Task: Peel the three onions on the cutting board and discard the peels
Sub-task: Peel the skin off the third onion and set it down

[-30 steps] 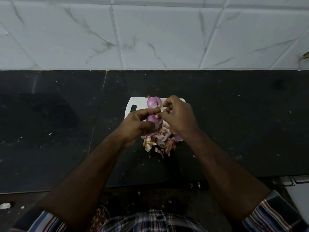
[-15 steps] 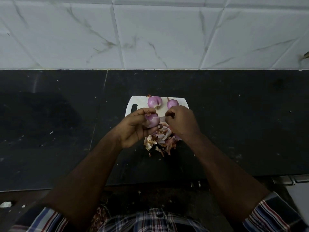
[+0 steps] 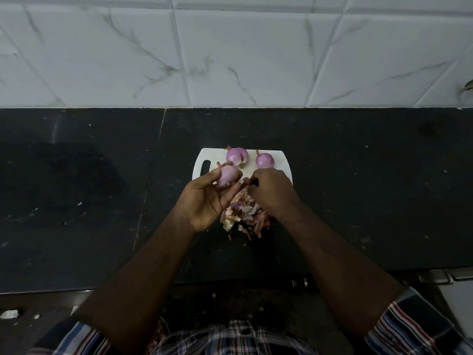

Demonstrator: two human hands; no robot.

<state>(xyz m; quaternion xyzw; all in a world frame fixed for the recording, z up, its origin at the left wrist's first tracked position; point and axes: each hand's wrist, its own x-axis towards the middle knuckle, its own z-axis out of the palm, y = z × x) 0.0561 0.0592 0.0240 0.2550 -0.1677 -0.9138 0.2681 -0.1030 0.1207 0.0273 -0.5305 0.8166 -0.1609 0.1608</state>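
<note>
A: Where do the three onions sit relative to the cutting board?

B: Two peeled onions rest on its far edge, the left onion and the right onion a little apart. The third onion is held just above the board's handle end, gripped between thumb and fingers of the left hand.

A: And the right hand?

B: It hovers over the board's near half, fingers curled. Whether they pinch a scrap of skin cannot be told.

A: Which step is this?

B: Probably the last onion's final strip; it looks nearly bare. The peel pile spills over the board's near edge onto the counter.

A: Next?

B: Likely setting that onion beside the others, then gathering every flake for discarding; the light scraps scatter easily.
</note>
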